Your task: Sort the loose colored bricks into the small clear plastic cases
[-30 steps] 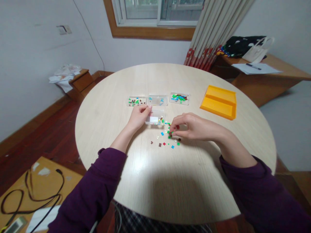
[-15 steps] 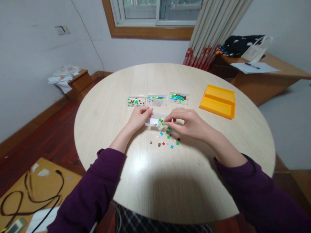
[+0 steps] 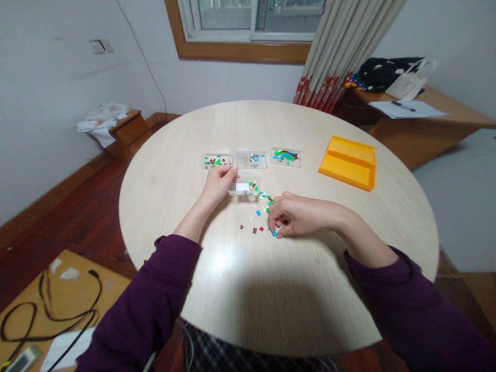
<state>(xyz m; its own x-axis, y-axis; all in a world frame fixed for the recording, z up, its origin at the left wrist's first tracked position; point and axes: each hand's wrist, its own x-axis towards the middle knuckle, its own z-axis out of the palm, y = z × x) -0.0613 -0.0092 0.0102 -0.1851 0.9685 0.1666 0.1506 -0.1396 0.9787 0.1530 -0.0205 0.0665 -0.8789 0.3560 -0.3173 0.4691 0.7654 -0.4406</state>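
Observation:
My left hand (image 3: 217, 187) is closed on the left end of a small clear plastic box (image 3: 243, 192), which is tilted with a few colored tiles at its right end. A trail of small green, yellow and blue tiles runs from that end to my right hand (image 3: 300, 214). The thumb and a bent finger of my right hand close around a blue square tile (image 3: 275, 234) at the tabletop. Nearby lie a red tile (image 3: 261, 229), a brown tile (image 3: 254, 230) and another blue tile (image 3: 258, 213). Some tiles are hidden under my right hand.
Behind my hands stand three more clear boxes with small pieces: a left box (image 3: 205, 161), a middle box (image 3: 242, 158) and a right box (image 3: 285, 164). A yellow two-part tray (image 3: 344, 171) lies on the right of the round table (image 3: 248, 289).
My right hand has moved from the box's right end toward me, down to the blue tile. My left hand and the held box have shifted slightly left and away.

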